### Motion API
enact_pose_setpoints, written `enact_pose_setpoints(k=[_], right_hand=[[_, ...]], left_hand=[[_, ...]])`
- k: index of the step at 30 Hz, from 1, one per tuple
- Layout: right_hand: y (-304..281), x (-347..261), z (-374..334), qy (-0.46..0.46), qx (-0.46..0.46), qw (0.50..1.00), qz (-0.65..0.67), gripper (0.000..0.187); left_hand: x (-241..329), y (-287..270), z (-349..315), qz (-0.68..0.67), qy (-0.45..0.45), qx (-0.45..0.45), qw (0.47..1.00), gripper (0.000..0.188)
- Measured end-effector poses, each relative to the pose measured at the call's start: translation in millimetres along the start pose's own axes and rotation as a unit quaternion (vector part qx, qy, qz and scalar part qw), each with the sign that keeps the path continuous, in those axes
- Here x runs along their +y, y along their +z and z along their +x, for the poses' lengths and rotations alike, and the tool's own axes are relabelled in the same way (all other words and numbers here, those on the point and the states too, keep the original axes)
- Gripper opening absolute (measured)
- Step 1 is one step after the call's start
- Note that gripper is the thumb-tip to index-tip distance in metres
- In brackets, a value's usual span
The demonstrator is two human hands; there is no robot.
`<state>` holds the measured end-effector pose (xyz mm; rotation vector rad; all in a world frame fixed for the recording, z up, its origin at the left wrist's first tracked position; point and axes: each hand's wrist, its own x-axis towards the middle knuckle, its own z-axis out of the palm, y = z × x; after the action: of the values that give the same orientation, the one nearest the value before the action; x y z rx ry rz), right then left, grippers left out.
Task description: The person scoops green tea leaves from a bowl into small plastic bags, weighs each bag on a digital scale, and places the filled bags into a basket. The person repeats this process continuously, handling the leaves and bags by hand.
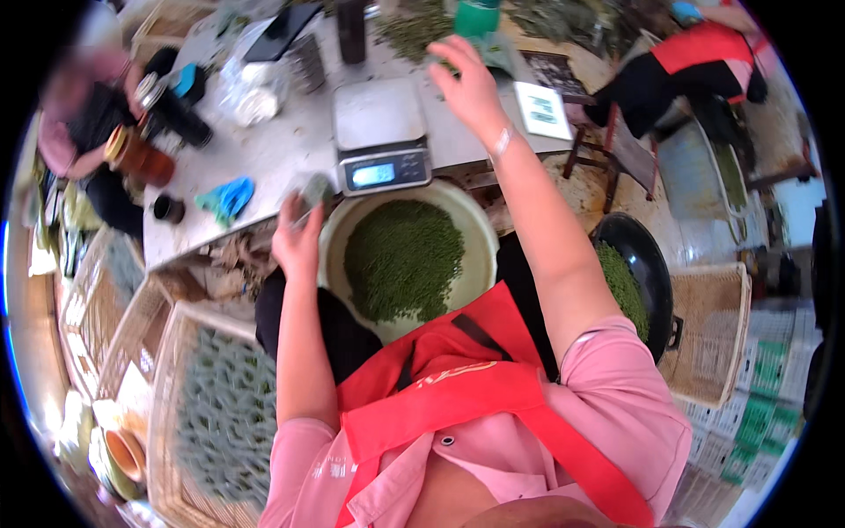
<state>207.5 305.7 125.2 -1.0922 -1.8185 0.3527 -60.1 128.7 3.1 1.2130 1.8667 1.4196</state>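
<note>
My left hand (pixel 297 239) is closed on a small clear plastic bag (pixel 315 190) with something green inside, at the table's front edge. Just right of it, a digital scale (pixel 379 119) with a lit display stands on the table, its plate bare. My right hand (pixel 465 81) reaches over the table beyond the scale, fingers apart, with nothing visible in it. Close to that hand are a green container (pixel 478 18) and a heap of green leaves (pixel 414 33). Below the scale, between my knees, a wide pale basin (pixel 480 255) holds small dark-green leaves.
A wicker basket (pixel 163 414) of many small filled bags stands at my left. On my right are a black pan (pixel 656 290) with green leaves and another basket (pixel 717 326). A co-worker (pixel 88 114) sits at the left beside a brown jar (pixel 141 157); another person (pixel 695 62) is far right.
</note>
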Motion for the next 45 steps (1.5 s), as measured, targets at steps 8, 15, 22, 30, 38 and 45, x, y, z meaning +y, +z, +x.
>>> enact_pose_setpoints(k=[8, 15, 22, 30, 38, 45], right_hand=[[-22, 175, 67, 0.381, 0.064, 0.909, -0.159, 0.041], [-4, 40, -6, 0.043, 0.257, 0.963, 0.070, 0.032], [42, -17, -99, -0.160, 0.045, 0.982, -0.089, 0.032], [73, -40, -263, -0.056, -0.365, 0.928, 0.037, 0.030], [87, 2, -368, 0.000, -0.670, 0.652, -0.354, 0.031], [111, 79, -390, 0.027, -0.705, 0.685, -0.181, 0.030]], left_hand=[[16, 5, 2, -0.042, -0.025, -0.028, 0.998, 0.051], [15, -4, -4, 0.050, -0.002, -0.018, 0.999, 0.045], [2, -49, -22, -0.111, 0.015, 0.036, 0.993, 0.038], [6, -300, -163, 0.010, -0.036, 0.306, 0.951, 0.038], [71, -506, -399, 0.509, -0.214, 0.499, 0.668, 0.069], [41, -515, -474, 0.588, -0.381, 0.401, 0.590, 0.043]])
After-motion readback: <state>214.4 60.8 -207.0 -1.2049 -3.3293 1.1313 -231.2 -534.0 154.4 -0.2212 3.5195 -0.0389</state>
